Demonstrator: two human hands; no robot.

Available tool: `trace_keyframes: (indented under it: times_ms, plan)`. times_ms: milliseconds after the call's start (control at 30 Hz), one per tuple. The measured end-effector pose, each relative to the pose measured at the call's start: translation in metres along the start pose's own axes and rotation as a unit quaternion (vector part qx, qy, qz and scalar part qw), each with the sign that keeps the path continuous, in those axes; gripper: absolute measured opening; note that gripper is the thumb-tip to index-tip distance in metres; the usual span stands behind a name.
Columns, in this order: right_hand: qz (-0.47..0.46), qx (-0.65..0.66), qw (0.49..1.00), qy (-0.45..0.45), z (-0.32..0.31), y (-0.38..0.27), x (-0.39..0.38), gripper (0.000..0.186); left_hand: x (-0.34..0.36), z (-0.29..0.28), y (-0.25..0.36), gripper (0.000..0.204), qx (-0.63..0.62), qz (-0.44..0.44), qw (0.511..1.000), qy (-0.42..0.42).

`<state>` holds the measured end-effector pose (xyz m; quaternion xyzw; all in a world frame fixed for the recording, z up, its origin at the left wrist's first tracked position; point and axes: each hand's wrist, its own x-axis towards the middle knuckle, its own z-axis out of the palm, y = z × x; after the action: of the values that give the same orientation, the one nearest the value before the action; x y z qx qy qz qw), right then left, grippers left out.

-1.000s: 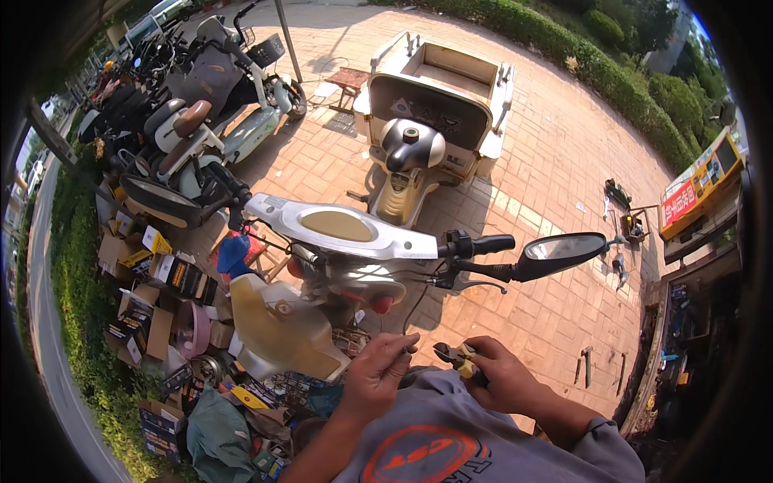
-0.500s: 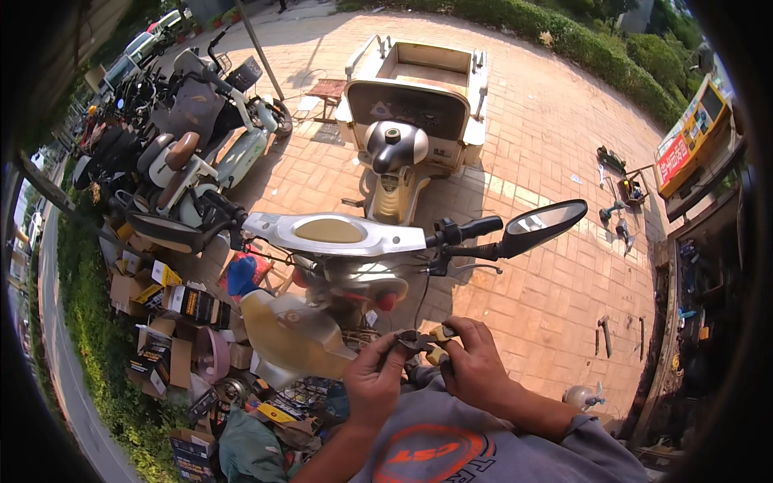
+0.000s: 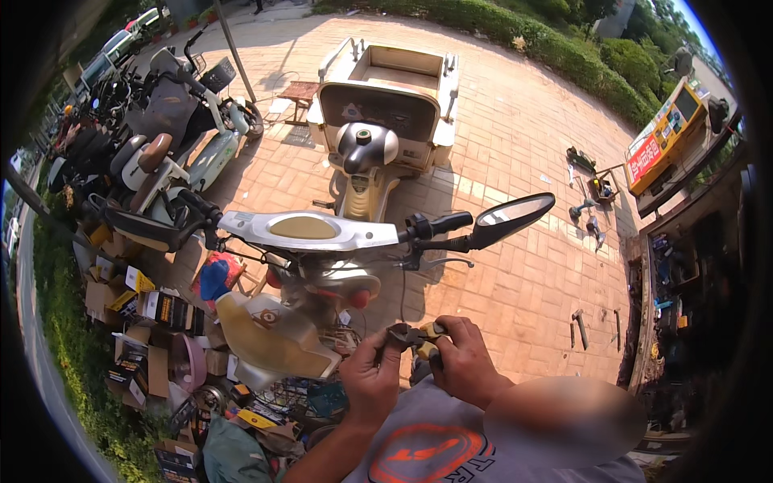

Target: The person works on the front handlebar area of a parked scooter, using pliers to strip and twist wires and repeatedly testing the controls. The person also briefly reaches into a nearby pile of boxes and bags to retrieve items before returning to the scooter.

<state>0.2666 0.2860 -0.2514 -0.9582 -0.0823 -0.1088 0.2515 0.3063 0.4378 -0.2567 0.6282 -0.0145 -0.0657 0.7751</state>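
Note:
Close in front of my grey shirt, both hands meet over a small pair of pliers with yellow handles (image 3: 428, 348). My right hand (image 3: 473, 366) is closed around the handles. Pinched between the thumb and fingers of my left hand (image 3: 370, 377) is a small dark part (image 3: 398, 330), at the jaws of the pliers; its exact kind is too small to tell. Beyond my hands stands a scooter with a silver handlebar cover (image 3: 310, 229). Its cream front panel (image 3: 274, 338) sits low on the left, beside my left hand. A blurred patch hides my right forearm.
A right mirror (image 3: 514, 220) and brake lever jut out ahead. Cardboard boxes (image 3: 147, 366), a pink basin (image 3: 188, 362) and loose parts crowd the left. A cargo tricycle (image 3: 385, 105) stands beyond the scooter. Tools (image 3: 580, 328) lie on the paving at right.
The surroundings have shifted left in the picture as my view turned slightly right. Both hands keep their hold on the pliers and the dark part, with little visible movement.

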Motion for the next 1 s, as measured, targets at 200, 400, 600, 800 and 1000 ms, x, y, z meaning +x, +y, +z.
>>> trace_keyframes:
  times_ms: [200, 400, 600, 800, 1000]
  plan:
    - [-0.036, 0.044, 0.998, -0.034, -0.003, 0.036, 0.013, 0.028, 0.010, 0.024, -0.001, 0.016, -0.063, -0.003, 0.996, 0.067]
    - [-0.080, 0.067, 0.992, -0.072, -0.019, 0.074, 0.029, 0.028, 0.012, 0.051, -0.006, 0.017, 0.023, 0.017, 0.988, 0.154]
    - [-0.100, 0.092, 0.985, -0.106, -0.024, 0.087, 0.035, 0.028, 0.009, 0.066, -0.002, 0.015, 0.048, 0.023, 0.982, 0.179]
    - [-0.102, 0.076, 0.987, -0.093, -0.020, 0.073, 0.040, 0.026, 0.012, 0.049, 0.003, 0.016, 0.012, 0.008, 0.987, 0.161]
    - [-0.078, 0.034, 0.994, -0.073, -0.012, 0.050, 0.036, 0.029, 0.017, 0.024, 0.000, 0.015, -0.036, 0.012, 0.992, 0.120]
